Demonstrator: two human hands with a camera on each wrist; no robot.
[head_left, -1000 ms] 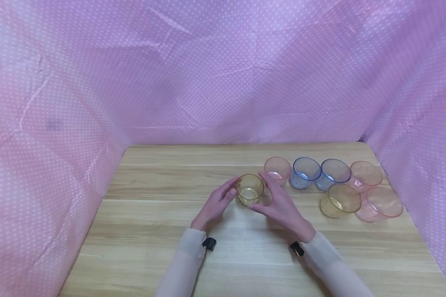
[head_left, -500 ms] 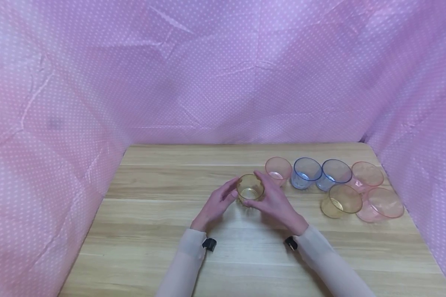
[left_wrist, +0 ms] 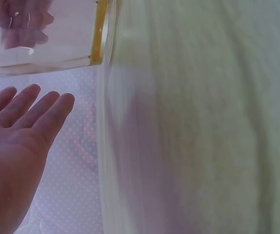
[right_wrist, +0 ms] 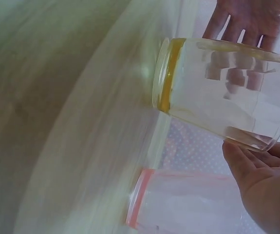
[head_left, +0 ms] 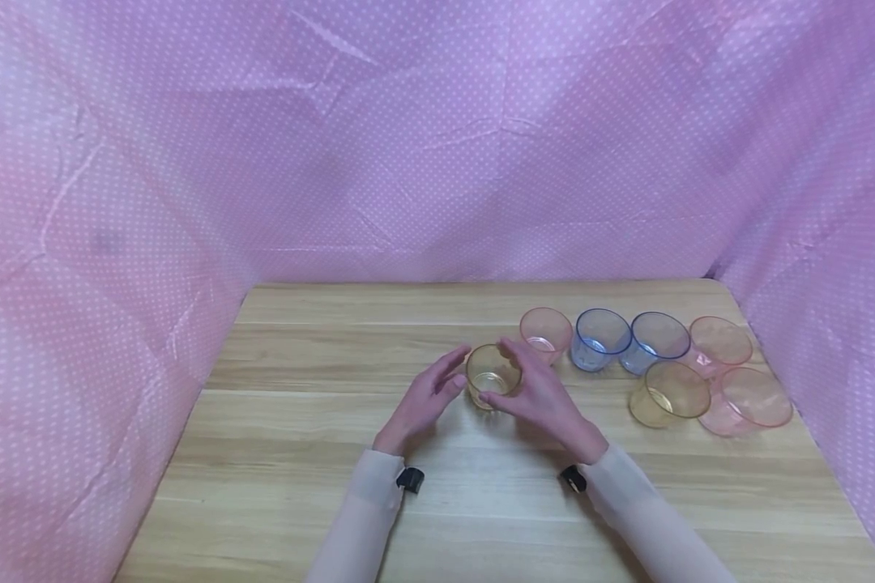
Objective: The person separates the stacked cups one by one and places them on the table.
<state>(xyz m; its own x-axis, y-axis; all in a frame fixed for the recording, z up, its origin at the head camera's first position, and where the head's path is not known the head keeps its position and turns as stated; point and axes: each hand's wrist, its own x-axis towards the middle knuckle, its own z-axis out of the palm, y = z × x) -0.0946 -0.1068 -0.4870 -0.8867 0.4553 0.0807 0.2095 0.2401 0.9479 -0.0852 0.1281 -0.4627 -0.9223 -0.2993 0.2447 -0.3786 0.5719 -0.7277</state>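
A clear yellow-tinted cup (head_left: 490, 380) stands upright near the middle of the table. My right hand (head_left: 547, 401) grips it from the right, with the thumb on the near side and the fingers round the far side by the rim. To its left, my left hand (head_left: 424, 402) is held with relaxed fingers, a small gap from the cup. In the left wrist view, the straight fingers of that left hand (left_wrist: 18, 146) point towards the cup (left_wrist: 52, 39) without reaching it. The right wrist view has the right fingers (right_wrist: 237, 163) against the cup's wall.
Just behind the right hand is a pink cup (head_left: 544, 324). Two blue cups (head_left: 591, 352) (head_left: 649, 356) follow to the right, then two pink cups (head_left: 718, 344) (head_left: 754, 397) and another yellow cup (head_left: 652, 409). Pink dotted cloth (head_left: 437, 162) surrounds the wooden table (head_left: 299, 453).
The right hand has moved left and taken hold of the yellow cup, which has shifted slightly right and towards me. The left fingers now stand a little apart from it.
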